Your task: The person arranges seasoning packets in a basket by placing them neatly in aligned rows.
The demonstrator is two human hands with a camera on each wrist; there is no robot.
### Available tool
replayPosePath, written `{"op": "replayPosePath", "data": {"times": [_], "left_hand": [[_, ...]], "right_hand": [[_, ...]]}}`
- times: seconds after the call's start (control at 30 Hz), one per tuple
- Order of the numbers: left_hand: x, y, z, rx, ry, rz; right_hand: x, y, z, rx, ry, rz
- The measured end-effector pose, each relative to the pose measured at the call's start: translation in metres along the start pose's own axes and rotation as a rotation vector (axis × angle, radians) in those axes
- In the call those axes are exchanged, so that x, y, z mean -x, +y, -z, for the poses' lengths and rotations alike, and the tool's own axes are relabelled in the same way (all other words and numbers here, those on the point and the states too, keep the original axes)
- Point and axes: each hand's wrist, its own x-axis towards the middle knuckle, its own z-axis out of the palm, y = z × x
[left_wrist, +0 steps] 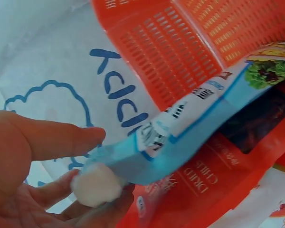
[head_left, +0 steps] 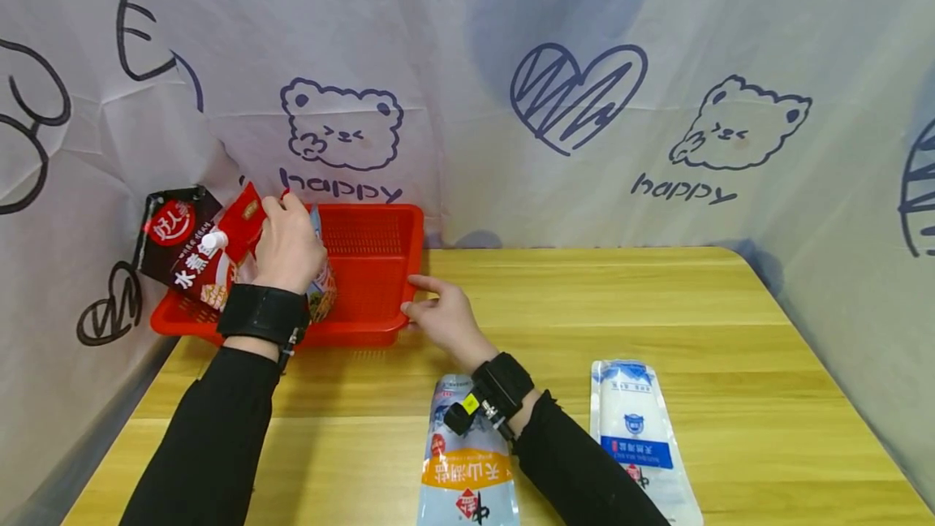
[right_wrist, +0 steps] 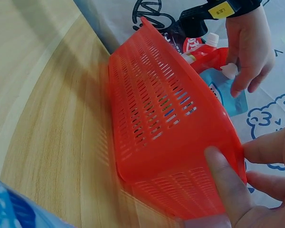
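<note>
My left hand (head_left: 290, 243) is over the left half of the red plastic basket (head_left: 372, 266). Thumb and fingers close around the top corner of a light blue pouch (left_wrist: 147, 147) with a white spout cap (left_wrist: 97, 184); the pouch stands in the basket. Beside it is a red dried-chili pouch (left_wrist: 199, 173). A black and red seasoning pouch (head_left: 175, 226) leans out over the basket's left end, near another white cap (head_left: 214, 240). My right hand (head_left: 449, 319) grips the right-hand rim, thumb against the slotted outer wall (right_wrist: 152, 95), fingers over the edge.
A blue and orange salt pouch (head_left: 467, 469) lies on the wooden table (head_left: 584, 307) under my right wrist. Right of my forearm lies a white and blue sea salt pouch (head_left: 634, 420). A white cloth (head_left: 475, 88) with drawn bears and hearts hangs behind the basket.
</note>
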Motion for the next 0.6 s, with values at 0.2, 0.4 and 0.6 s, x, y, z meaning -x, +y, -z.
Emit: {"op": "replayPosePath", "data": {"times": [0.2,0.4,0.6], "left_hand": [[0.01,0.009,0.005,0.011,0.075,-0.06],[0.031,0.023,0.012,0.094,0.17,-0.228],[0.056,0.022,0.011,0.147,0.13,-0.441]], "right_hand": [[0.0,0.0,0.0,-0.005,-0.005,-0.006],[0.001,0.0,0.001,-0.02,-0.008,-0.007],[0.001,0.0,0.001,-0.035,-0.011,-0.003]]}}
